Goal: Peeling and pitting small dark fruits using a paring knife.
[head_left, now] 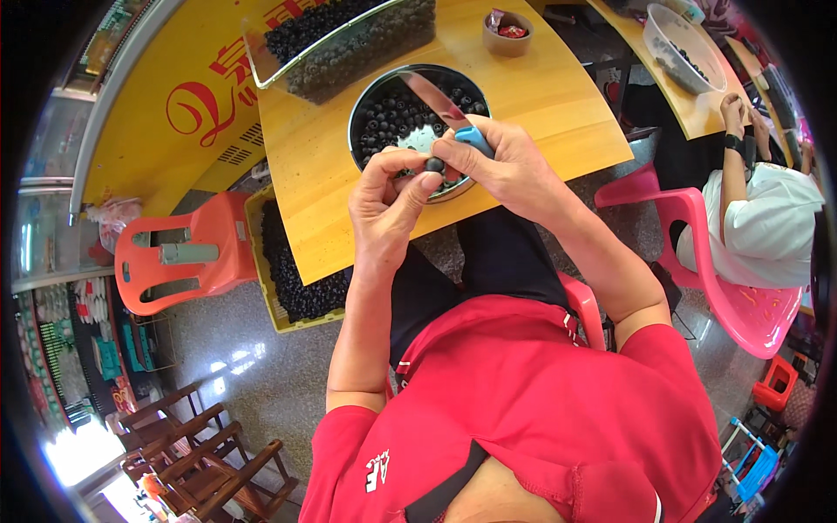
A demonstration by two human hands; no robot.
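Observation:
My left hand (392, 190) pinches a small dark round piece (434, 164), like a berry or nut, between thumb and fingers. My right hand (516, 170) is closed around the blue handle of a knife (432, 98), its blade pointing up and to the left. The right thumb rests close against the round piece. Both hands are over the near side of a round metal bowl (351, 139), which contains many similar dark pieces and a pale patch in the middle. Part of the bowl's near edge is hidden by my hands.
On the wooden table (558, 113) stand a clear tub (349, 52) of dark pieces and a brown cup (508, 42). A yellow crate (277, 305) of dark pieces sits below left, beside an orange chair (187, 248). Another person (754, 222) sits at the right.

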